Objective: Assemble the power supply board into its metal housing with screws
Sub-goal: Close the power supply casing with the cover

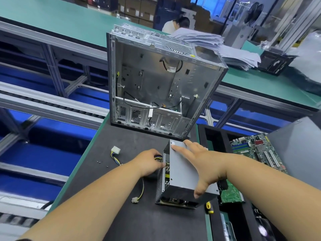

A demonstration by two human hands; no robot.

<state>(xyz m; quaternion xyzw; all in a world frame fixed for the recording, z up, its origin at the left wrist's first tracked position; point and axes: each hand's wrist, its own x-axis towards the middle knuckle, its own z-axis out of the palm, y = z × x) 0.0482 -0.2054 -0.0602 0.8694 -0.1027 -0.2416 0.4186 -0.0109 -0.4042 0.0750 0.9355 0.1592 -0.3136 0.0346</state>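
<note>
The grey metal power supply housing (184,173) stands on its side on the dark mat, its open face turned left with the board's parts showing inside. My right hand (201,162) is spread over its top panel, fingers at the far corner and thumb at the near edge, gripping it. My left hand (149,162) is at the open side, fingers closed on the black-and-yellow cable bundle (159,157) where it leaves the housing. Loose cable ends with white connectors (116,150) lie on the mat. Small screws (99,161) lie to the left.
An open computer case (156,84) stands upright at the far end of the mat. A yellow-handled screwdriver (209,206) lies by the housing's near corner. Motherboards (257,150) sit in a black tray on the right. Paper stacks (225,49) lie on the far green bench.
</note>
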